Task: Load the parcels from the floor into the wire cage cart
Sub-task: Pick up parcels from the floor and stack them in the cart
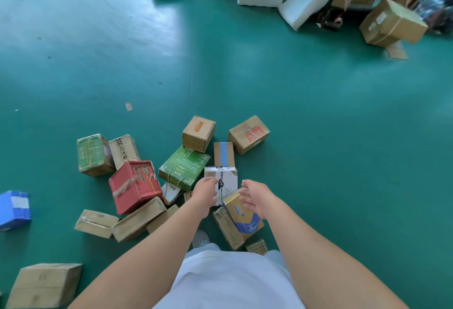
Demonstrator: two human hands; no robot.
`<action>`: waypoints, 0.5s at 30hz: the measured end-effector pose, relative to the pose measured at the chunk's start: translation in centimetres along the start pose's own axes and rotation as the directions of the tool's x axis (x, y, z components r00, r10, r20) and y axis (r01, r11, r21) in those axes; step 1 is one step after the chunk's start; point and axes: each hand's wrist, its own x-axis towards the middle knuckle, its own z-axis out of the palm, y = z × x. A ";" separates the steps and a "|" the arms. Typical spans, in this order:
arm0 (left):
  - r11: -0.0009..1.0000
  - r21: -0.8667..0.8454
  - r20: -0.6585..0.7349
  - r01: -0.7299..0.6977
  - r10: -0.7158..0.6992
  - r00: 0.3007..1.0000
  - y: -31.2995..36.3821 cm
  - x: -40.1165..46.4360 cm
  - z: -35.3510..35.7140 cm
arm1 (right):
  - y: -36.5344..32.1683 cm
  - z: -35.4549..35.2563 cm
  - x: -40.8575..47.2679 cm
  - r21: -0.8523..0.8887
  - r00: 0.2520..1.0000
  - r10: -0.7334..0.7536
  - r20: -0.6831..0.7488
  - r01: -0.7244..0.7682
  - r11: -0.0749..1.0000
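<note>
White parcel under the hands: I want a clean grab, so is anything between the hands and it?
Nothing visible lies between. The left hand and right hand hover over the white parcel, one toward each side. The gold-and-blue parcel crowds its near edge under the right hand.

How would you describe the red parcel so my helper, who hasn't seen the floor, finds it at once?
On the green floor, find the parcel pile ahead of the person's hands. The red parcel sits on its left side, left of the green box. It is the only red one, taped and printed in gold.
</note>
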 end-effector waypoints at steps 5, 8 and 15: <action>0.998 -0.060 -0.040 -0.005 0.002 0.999 3.4 2.9 -1.9 | -4.4 2.4 1.7 -0.076 1.000 -0.002 0.031 0.004 0.997; 0.997 -0.078 -0.057 0.000 -0.005 0.998 5.1 4.7 -1.9 | -6.9 2.7 3.6 -0.110 0.999 0.014 0.038 -0.009 0.994; 0.998 -0.053 -0.082 0.017 -0.022 0.996 10.2 10.2 1.8 | -13.6 0.3 9.4 -0.144 0.999 0.030 0.040 -0.024 0.989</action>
